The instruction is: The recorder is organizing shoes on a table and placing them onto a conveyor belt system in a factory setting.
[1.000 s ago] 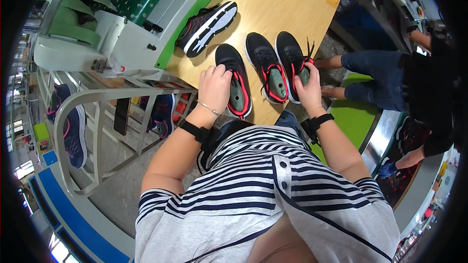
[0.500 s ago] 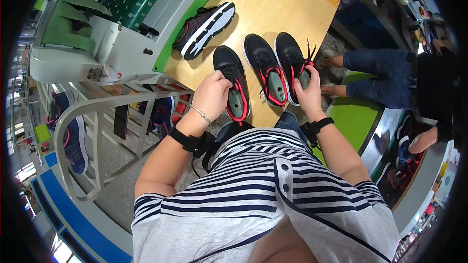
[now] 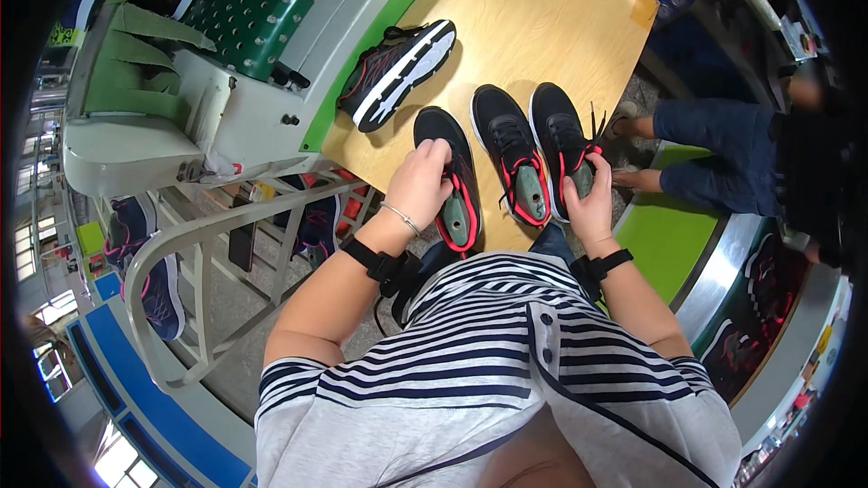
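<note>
Left hand [image 3: 421,183] touches the left shoe [image 3: 460,158], grip hidden, right hand [image 3: 589,208] clasps the right shoe [image 3: 562,134], the middle shoe [image 3: 509,140] between: lacing, seemingly, next wanting deft pinching.

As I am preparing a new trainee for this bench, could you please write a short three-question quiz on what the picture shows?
1. True or false: the left hand is at the middle upright black shoe with red lining.
2. The black shoe with a white-and-black sole, furthest left on the pale wooden tabletop, rests: (a) upright, (b) on its side, (c) on its toe.
3. How many upright black shoes with red lining stand on the tabletop?

Key:
1. False; it is at the leftmost upright shoe.
2. b
3. Three, with the right hand at the rightmost upright shoe.
</note>
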Demonstrator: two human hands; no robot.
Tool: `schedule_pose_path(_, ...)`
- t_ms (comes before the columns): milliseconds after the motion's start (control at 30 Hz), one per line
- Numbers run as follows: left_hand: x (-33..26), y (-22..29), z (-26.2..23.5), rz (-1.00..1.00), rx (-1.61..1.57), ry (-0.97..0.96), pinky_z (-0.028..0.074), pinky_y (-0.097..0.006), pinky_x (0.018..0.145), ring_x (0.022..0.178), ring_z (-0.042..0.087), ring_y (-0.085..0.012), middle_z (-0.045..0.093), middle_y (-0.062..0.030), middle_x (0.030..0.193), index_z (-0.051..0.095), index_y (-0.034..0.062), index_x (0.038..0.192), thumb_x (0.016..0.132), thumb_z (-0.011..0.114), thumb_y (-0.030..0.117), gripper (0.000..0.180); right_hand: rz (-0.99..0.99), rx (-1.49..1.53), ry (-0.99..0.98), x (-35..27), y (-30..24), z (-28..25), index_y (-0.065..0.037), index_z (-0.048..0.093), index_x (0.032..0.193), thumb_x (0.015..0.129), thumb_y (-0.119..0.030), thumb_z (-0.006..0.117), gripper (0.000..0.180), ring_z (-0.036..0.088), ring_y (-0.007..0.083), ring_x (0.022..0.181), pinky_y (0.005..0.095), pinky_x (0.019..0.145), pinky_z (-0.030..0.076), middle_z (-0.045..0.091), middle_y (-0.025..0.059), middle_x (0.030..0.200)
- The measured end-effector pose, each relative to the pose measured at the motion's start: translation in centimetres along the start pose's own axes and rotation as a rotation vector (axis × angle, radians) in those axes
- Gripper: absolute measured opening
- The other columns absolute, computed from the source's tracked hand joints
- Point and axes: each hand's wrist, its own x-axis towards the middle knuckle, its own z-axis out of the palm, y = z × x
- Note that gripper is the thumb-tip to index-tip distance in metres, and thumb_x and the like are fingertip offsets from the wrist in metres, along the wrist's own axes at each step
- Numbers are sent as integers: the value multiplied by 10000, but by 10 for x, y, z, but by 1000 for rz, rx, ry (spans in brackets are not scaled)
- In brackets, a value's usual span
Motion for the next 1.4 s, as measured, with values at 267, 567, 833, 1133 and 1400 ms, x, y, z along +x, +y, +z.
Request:
schedule_pose_path(267,62,-95,-39,-579,-694,161,516,-314,736,922,655,-136,687,-44,903,633,35,1011,904,733,305,307,12,-11,25,-2,5,-3,3,459,1296,843,-101,694,521,511,400,1206,413,1059,396,522,223,1267)
schedule_pose_path(567,76,-162,7,-723,-848,494,380,-420,1106,1338,461,-334,431,-241,1471,271,-78,1495,678,924,396,1148,-17,49,64,0,4,-1,-19,494,1246,812,-88,695,483,513,438,1188,448,1026,426,528,236,1254)
schedule_pose_path(833,68,-89,-10,-34,-237,446,411,-342,1070,1219,550,-253,530,-148,1379,320,3,1511,687,926,246,1051,-64,26,72,-3,4,0,-21,492,1253,813,-115,693,493,523,429,1163,442,998,443,537,225,1225)
schedule_pose_path(1133,-21,-65,-16,-284,-725,429,455,-338,1033,1176,602,-215,621,-159,1296,458,-47,1434,846,748,89,669,-109,33,47,-9,26,3,5,483,1278,841,-126,693,503,523,416,1188,436,1037,421,533,228,1239)
schedule_pose_path(1400,-121,-48,48,-420,-458,538,376,-410,1080,1243,485,-351,464,-263,1330,329,-48,1403,905,677,163,643,-131,12,31,2,22,5,19,470,1298,844,-103,689,518,500,400,1226,431,1077,384,517,226,1268)
